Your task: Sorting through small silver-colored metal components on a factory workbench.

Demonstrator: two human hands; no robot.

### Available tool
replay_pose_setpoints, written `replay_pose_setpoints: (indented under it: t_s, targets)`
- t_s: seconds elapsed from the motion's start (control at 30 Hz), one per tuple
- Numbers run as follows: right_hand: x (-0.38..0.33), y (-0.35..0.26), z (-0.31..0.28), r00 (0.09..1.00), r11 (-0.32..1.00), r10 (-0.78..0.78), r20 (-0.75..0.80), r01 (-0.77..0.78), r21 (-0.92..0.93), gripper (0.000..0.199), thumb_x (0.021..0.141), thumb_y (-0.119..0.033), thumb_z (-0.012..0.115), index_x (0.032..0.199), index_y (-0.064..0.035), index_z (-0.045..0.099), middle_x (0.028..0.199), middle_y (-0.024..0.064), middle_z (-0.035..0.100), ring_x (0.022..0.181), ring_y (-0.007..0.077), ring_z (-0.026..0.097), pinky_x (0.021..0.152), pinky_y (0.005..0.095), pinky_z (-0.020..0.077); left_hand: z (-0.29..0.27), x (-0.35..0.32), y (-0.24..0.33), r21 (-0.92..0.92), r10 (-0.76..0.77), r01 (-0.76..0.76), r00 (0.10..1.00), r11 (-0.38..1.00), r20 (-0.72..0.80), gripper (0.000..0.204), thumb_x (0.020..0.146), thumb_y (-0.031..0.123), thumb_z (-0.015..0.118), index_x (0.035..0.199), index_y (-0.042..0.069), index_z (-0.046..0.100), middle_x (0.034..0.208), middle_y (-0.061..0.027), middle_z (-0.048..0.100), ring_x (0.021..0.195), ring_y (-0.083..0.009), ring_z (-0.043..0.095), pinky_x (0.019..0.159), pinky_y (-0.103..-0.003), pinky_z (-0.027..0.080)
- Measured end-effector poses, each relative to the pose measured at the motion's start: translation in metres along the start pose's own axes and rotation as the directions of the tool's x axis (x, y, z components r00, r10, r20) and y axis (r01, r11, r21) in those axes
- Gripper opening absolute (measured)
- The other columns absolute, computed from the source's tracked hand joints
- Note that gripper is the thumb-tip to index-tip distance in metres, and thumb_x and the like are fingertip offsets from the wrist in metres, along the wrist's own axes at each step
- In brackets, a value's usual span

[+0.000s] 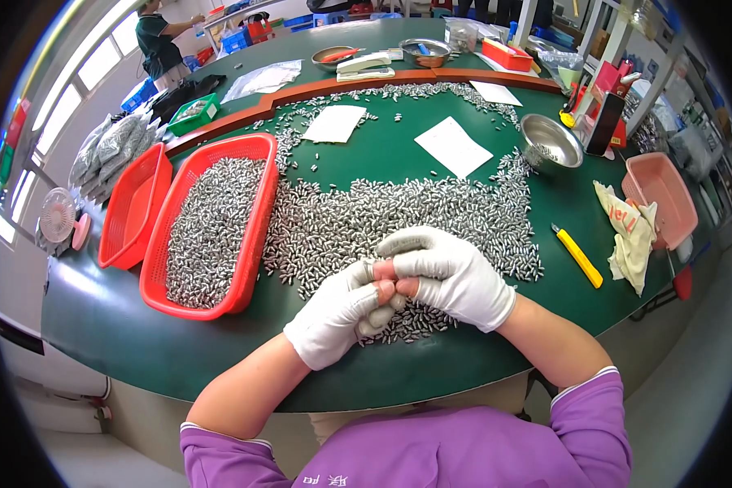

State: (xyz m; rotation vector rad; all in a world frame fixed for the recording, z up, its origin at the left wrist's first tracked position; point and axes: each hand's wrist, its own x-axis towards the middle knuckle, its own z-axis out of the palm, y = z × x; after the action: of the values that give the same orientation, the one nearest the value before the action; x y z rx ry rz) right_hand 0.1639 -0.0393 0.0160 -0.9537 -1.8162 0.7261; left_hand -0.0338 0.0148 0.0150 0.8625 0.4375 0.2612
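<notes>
Both my hands wear white gloves with bare fingertips and meet above a wide spread of small silvery metal parts (342, 220) on the green table. My left hand (337, 313) is closed, its thumb and fingers pinched together. Against its fingertips, my right hand (455, 276) is closed too, thumb and forefinger touching the left ones. Whatever lies between the fingertips is too small or hidden to make out. Left of my hands, a red plastic basket (258, 268) holds a deep heap of the same metal parts.
Another red basket (115, 236) stands further left. To the right lie a yellow utility knife (579, 259), a cloth (626, 244) and a pink basket (681, 195). A steel bowl (549, 146) and white papers (454, 148) sit further back, before a wooden rim (333, 91). Another person (159, 45) stands far left.
</notes>
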Motion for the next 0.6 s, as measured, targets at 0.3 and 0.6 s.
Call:
replay_pose_setpoints:
  t_s: [0.3, 0.6]
  targets:
    - [-0.004, 0.016, -0.017, 0.991, 0.656, 0.113, -0.067, -0.125, -0.744, 0.017, 0.075, -0.019, 0.07, 0.089, -0.0106, 0.068, 0.092, 0.006, 0.063, 0.09, 0.0267, 0.06, 0.08, 0.0383, 0.0484, -0.005, 0.002, -0.002, -0.169, 0.053, -0.059, 0.998, 0.984, -0.041, 0.024, 0.091, 0.031, 0.061, 0.098, 0.009, 0.056, 0.083, -0.0006, 0.057, 0.059, -0.0066, 0.041, 0.051, -0.019, 0.033]
    - [0.001, 0.009, -0.01, 0.989, 0.71, -0.024, -0.144, -0.084, -0.699, 0.014, 0.071, -0.013, 0.072, 0.084, -0.0099, 0.067, 0.084, 0.0054, 0.063, 0.081, 0.0256, 0.061, 0.074, 0.0361, 0.0494, -0.008, 0.002, -0.004, -0.193, 0.028, -0.033, 0.999, 0.981, -0.029, 0.029, 0.093, 0.038, 0.057, 0.097, 0.009, 0.057, 0.08, -0.0013, 0.057, 0.059, -0.0072, 0.043, 0.051, -0.02, 0.034]
